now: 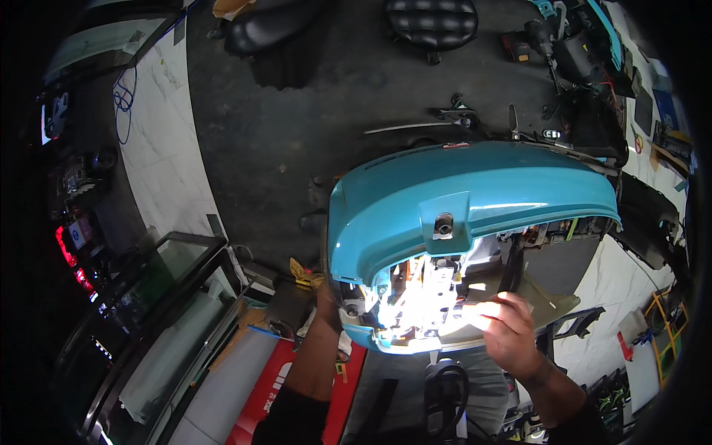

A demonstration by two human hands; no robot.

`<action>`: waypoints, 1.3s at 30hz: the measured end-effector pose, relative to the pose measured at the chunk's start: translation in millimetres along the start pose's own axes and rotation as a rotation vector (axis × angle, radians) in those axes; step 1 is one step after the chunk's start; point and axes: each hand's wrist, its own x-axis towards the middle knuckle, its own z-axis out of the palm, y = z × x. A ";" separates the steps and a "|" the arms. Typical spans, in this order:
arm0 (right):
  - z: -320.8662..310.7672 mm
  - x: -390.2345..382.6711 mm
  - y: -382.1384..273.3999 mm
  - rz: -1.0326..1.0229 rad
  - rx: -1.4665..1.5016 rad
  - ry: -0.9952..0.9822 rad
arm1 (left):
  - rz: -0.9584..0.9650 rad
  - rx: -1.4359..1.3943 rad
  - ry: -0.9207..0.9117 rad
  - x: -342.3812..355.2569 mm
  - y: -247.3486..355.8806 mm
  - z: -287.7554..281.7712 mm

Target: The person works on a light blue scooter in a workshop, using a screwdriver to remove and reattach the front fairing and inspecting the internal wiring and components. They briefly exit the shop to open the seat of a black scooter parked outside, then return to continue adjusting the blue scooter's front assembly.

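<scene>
A large, curved teal vehicle body panel (475, 185) spans the middle of the view, its open underside facing me. Strong light washes out the metal parts inside the opening (423, 300). My left hand (326, 298) is at the panel's left edge; its fingers are hidden there, and whether it grips the edge cannot be seen. At the opening's right side is my right hand (510, 332), fingers curled together beside a dark bar (512, 265). Glare hides what those fingers hold, if anything. A round dark fitting (443, 225) sits in a recess of the panel.
Framed glass panes (170, 304) lean at the left beside a red box (278, 386). Black padded stools (432, 22) stand at the far side. A cordless tool (540, 38) and loose parts lie at the far right. A dark corded device (443, 397) is close below the panel.
</scene>
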 end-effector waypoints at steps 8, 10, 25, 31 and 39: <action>-3.0 11.0 -6.8 -0.009 0.071 0.037 | 0.579 0.788 -0.173 -108.4 10.2 131.6; -2.2 10.8 -8.8 0.013 0.078 0.050 | 0.513 0.917 -0.130 -115.4 5.3 153.2; -11.9 10.9 -8.2 -0.020 0.040 -0.082 | 0.248 1.541 0.254 -92.9 40.4 152.6; -15.6 12.6 -12.0 0.051 0.091 -0.108 | 0.205 1.566 0.229 -91.1 45.9 151.5; -15.9 5.6 -2.8 0.098 0.143 -0.127 | 0.141 1.482 0.317 -100.7 44.9 153.6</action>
